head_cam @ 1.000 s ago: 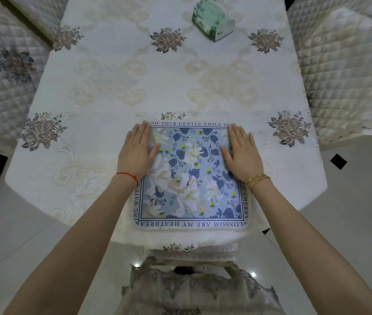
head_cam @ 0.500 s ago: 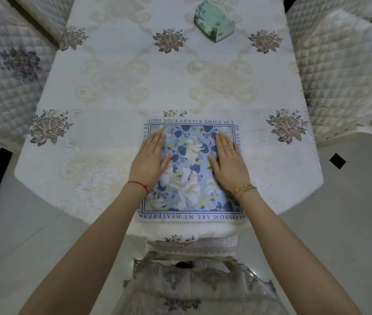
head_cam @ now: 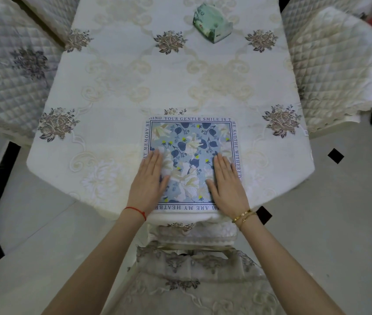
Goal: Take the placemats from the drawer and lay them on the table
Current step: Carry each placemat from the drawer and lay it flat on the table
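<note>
A square placemat [head_cam: 192, 142] with blue and white flowers and a border of printed words lies flat at the near edge of the table [head_cam: 117, 92], which is covered by a cream embroidered cloth. My left hand [head_cam: 148, 180] rests palm down on the mat's near left part, fingers straight and together. On the mat's near right part my right hand [head_cam: 227, 185] lies flat the same way. Neither hand grips anything. No drawer is in view.
A green tissue pack [head_cam: 212, 22] sits at the far middle of the table. Quilted chairs stand at the left [head_cam: 8, 78] and right [head_cam: 332, 64]. A cloth-covered chair [head_cam: 192, 276] is tucked under the near edge, below my arms.
Both hands have slid toward me along the placemat, from its far half to its near half, staying flat. The mat itself stays in place on the table.
</note>
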`<state>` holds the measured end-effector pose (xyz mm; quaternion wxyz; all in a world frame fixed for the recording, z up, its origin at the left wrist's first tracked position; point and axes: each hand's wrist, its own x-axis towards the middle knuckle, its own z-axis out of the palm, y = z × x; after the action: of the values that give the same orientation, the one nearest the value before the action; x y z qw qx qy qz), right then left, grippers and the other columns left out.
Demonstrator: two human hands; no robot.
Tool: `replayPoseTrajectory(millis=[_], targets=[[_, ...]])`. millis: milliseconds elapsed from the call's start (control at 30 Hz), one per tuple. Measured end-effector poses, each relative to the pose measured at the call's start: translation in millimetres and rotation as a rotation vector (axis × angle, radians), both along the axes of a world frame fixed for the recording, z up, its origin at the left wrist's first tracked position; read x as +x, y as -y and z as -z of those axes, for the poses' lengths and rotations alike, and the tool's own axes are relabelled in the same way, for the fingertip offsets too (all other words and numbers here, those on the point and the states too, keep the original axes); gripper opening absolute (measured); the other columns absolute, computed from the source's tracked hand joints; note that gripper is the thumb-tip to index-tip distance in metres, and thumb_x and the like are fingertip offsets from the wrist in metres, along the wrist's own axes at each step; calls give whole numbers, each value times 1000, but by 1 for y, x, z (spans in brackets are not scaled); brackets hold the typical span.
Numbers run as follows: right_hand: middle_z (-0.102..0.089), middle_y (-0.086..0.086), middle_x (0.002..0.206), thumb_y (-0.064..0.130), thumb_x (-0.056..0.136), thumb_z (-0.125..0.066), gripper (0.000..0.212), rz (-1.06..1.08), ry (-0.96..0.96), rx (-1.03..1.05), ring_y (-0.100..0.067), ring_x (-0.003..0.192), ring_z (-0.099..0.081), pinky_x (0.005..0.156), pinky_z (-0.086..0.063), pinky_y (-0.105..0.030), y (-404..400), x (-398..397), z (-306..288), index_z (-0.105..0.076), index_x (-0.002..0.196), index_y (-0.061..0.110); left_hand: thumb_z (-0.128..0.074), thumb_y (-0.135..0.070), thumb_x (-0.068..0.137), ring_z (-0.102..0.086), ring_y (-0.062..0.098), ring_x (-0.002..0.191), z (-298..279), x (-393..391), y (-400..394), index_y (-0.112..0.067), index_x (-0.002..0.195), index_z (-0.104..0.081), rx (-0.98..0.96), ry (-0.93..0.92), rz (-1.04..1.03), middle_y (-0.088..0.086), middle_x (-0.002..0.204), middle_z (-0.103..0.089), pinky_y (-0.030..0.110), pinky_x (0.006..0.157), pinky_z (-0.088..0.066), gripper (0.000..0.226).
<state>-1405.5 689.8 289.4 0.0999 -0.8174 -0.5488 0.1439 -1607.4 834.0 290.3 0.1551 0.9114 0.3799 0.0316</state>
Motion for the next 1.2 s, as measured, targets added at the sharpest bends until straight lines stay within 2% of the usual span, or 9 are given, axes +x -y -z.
replayPoseTrajectory(millis=[233,433,533,667,900,967,1067,1133,1200], targets=[[7,-3,159,50,99,-14,66,59,70,-64,-12,145,12,119,4,-35,39,14,2,6,150,12,-15,-50,97,3,11,147,14,-24,13,-12,152,-2,4,-117,-55,1,161,-1,31,121,-5,69],[9,-5,159,48,99,-15,66,139,28,-72,-13,145,13,118,6,-35,82,20,-6,9,149,12,-17,-52,95,-5,16,148,8,-43,32,-8,151,-9,-23,-80,-106,5,160,-8,32,121,-6,72],[13,-2,158,48,100,-20,66,73,8,-56,-12,144,15,118,5,-35,75,-1,-13,10,149,15,-24,-53,94,-3,16,148,4,-43,50,-6,151,-11,-11,-75,-19,7,160,-10,31,120,-2,75],[10,-4,159,51,99,-23,70,2,8,-62,-12,144,15,118,5,-33,52,-31,-5,6,150,12,-22,-60,94,5,17,148,5,-34,68,-10,152,0,-32,-89,-10,4,161,1,33,121,-3,80],[11,1,159,47,99,-13,63,-3,25,-77,-9,144,14,119,3,-34,75,-14,-5,8,150,16,-22,-58,95,-3,14,148,1,-50,66,-12,152,-3,-49,-59,-57,2,161,-4,36,121,-12,76],[8,2,159,42,99,-15,61,-3,9,-63,-9,145,11,119,3,-32,82,-7,-9,5,150,16,-28,-55,94,-16,18,146,-4,-52,61,-9,151,-14,-52,-17,-48,5,159,-18,38,120,-18,74],[-5,1,159,37,98,-27,60,-1,-54,-7,-12,146,0,119,-1,-32,73,3,-17,-8,151,16,-49,-41,93,-32,23,138,-8,-44,46,-8,147,-28,-69,84,-46,8,150,-35,42,114,-31,67],[-12,-1,158,37,98,-34,60,-25,-68,30,-15,146,-7,120,-7,-35,54,11,-20,-15,150,15,-58,-35,91,-30,23,139,-8,-32,33,-9,147,-28,-96,112,-40,8,150,-34,41,114,-31,69],[-19,-4,157,39,97,-38,60,-76,-50,45,-19,145,-12,119,-11,-38,25,18,-22,-21,149,14,-57,-36,92,-24,22,143,-8,-16,18,-11,148,-26,-101,119,-11,7,154,-29,39,117,-26,69]])
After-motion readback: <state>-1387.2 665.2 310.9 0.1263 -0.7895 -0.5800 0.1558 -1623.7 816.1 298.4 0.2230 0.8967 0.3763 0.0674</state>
